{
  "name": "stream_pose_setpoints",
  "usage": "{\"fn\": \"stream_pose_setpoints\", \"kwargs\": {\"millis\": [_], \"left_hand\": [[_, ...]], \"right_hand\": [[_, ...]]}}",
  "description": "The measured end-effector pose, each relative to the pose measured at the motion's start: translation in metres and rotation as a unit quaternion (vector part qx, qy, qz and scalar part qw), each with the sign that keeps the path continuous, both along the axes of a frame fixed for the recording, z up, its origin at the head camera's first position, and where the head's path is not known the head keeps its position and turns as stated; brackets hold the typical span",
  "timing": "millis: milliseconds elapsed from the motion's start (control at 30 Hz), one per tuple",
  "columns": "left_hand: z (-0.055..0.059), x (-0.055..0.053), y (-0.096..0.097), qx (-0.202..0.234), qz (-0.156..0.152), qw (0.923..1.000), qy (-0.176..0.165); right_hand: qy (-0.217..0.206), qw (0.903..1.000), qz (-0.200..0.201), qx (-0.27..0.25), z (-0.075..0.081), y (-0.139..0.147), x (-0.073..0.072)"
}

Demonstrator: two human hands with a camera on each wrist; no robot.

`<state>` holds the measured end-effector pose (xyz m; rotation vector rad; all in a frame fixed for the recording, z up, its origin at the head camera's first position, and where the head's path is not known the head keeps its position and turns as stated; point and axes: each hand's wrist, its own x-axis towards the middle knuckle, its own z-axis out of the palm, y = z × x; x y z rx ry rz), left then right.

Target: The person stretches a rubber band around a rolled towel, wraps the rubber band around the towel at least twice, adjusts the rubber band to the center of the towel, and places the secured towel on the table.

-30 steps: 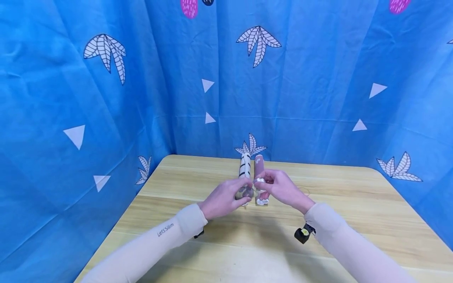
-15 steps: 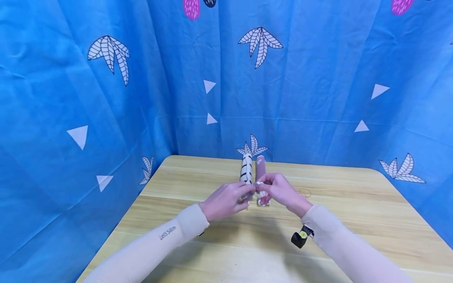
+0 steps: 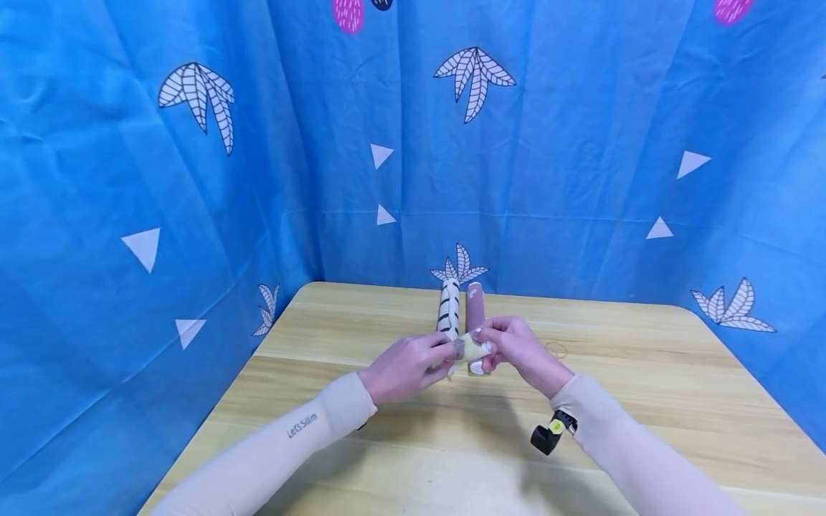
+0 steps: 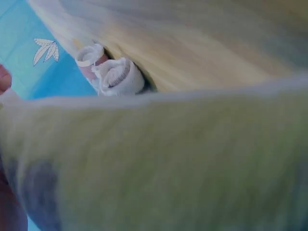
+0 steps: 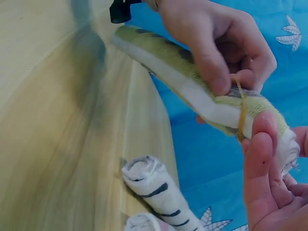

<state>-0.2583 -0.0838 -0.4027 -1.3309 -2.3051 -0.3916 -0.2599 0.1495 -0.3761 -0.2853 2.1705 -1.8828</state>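
Note:
A rolled green towel (image 5: pixel 168 62) with a white stripe and grey patches is held off the table between both hands. My left hand (image 3: pixel 406 365) grips the roll, thumb and fingers curled round it in the right wrist view. My right hand (image 3: pixel 519 351) pinches its white-edged end. A tan rubber band (image 5: pixel 242 113) circles the roll near that end, with fingers of both hands close to it. In the left wrist view the green towel (image 4: pixel 168 159) fills most of the picture and hides the left hand's grip.
Beyond the hands lie a white rolled towel with black stripes (image 3: pixel 448 308) and a pink rolled towel (image 3: pixel 475 304), side by side. A loose rubber band (image 3: pixel 556 350) rests on the wooden table (image 3: pixel 361 322) to the right. Blue patterned curtains (image 3: pixel 568 143) surround the table's far sides.
The green towel's end has come into view between the hands, its roll now showing crosswise toward the right hand. Both hands stay near the same place, with their fingers shifted on the roll.

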Motion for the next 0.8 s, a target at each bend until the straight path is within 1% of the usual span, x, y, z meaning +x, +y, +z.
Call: {"fn": "stream_pose_setpoints", "kwargs": {"millis": [33, 100, 167, 200, 233, 300, 367, 400, 433, 467, 567, 600, 633, 700, 733, 767, 800], "left_hand": [[0.000, -0.001, 0.000, 0.006, 0.002, 0.9997, -0.023], [0.000, -0.003, 0.002, 0.025, 0.008, 0.9959, -0.087], [0.000, -0.005, 0.003, 0.043, 0.017, 0.9879, -0.148], [0.000, -0.006, 0.003, 0.052, 0.020, 0.9827, -0.177], [0.001, -0.007, 0.003, 0.060, 0.022, 0.9765, -0.206], [0.002, -0.010, 0.003, 0.080, 0.024, 0.9623, -0.259], [0.004, -0.013, 0.002, 0.099, 0.022, 0.9477, -0.303], [0.005, -0.014, 0.001, 0.107, 0.020, 0.9414, -0.319], [0.006, -0.015, 0.001, 0.114, 0.019, 0.9359, -0.333], [0.006, -0.016, 0.001, 0.119, 0.017, 0.9322, -0.341], [0.008, -0.015, 0.001, 0.124, 0.016, 0.9262, -0.356], [0.008, -0.015, 0.001, 0.124, 0.016, 0.9250, -0.359], [0.008, -0.013, 0.001, 0.125, 0.018, 0.9222, -0.365], [0.008, -0.010, 0.002, 0.131, 0.020, 0.9185, -0.372], [0.007, -0.008, 0.003, 0.135, 0.020, 0.9187, -0.371], [0.006, -0.006, 0.003, 0.135, 0.020, 0.9217, -0.363], [0.005, -0.004, 0.004, 0.131, 0.022, 0.9292, -0.345]], "right_hand": [[-0.004, 1.0000, -0.001, -0.001, 0.000, 0.001, -0.001], [-0.001, 0.9999, 0.004, 0.012, -0.001, 0.004, -0.002], [0.025, 0.9986, 0.012, 0.045, -0.001, 0.005, -0.002], [0.047, 0.9965, 0.019, 0.067, -0.001, 0.006, -0.002], [0.077, 0.9926, 0.026, 0.090, 0.000, 0.007, -0.002], [0.135, 0.9811, 0.040, 0.132, 0.001, 0.008, -0.001], [0.186, 0.9673, 0.056, 0.163, 0.003, 0.010, 0.000], [0.207, 0.9609, 0.063, 0.173, 0.003, 0.011, 0.001], [0.222, 0.9558, 0.069, 0.180, 0.004, 0.012, 0.001], [0.230, 0.9524, 0.075, 0.186, 0.004, 0.012, 0.001], [0.243, 0.9456, 0.079, 0.201, 0.005, 0.013, 0.001], [0.245, 0.9448, 0.079, 0.203, 0.005, 0.013, 0.000], [0.244, 0.9449, 0.077, 0.204, 0.005, 0.012, 0.000], [0.235, 0.9494, 0.070, 0.196, 0.005, 0.010, -0.001], [0.231, 0.9519, 0.065, 0.191, 0.005, 0.009, -0.001], [0.224, 0.9551, 0.059, 0.185, 0.005, 0.008, -0.001], [0.218, 0.9579, 0.053, 0.179, 0.005, 0.007, -0.001]]}}
